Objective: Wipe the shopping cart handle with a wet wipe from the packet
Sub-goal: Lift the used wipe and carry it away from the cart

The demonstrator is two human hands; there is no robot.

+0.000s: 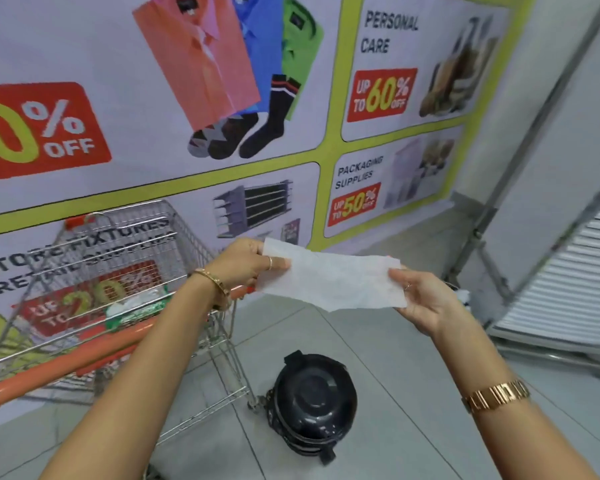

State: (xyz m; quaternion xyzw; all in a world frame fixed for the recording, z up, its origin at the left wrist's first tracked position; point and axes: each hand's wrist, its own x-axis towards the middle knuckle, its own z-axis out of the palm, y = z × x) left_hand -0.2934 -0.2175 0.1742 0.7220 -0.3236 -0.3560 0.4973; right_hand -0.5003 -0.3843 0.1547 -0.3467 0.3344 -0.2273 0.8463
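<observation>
Wipe was out of the packet and stretched flat between both hands, at centre of view, clear of the cart. Left hand pinched the wipe's edge at 9 o'clock, thumb and fingers pressed together on the sheet. Right hand pinched the opposite edge at 3 o'clock in the same manner. Both grips were therefore closed on the wipe, which hung taut with a slight sag along its lower border.

Shopping cart stood at 9 o'clock from the wipe, against a printed wall banner. Its orange handle ran from 8 o'clock up toward the left wrist and passed behind the left forearm. Packet, green and white, lay in the cart basket just beyond the handle. A black domed object sat on the floor at 6 o'clock, beside the cart's wheel.

Step in hand, as judged: unfolding the wipe before use; no contact with the handle was yet made. The next move would call for gathering the sheet into one hand, lowering it toward 8 o'clock, and wrapping it around the bar so the stroke covers its full length.
</observation>
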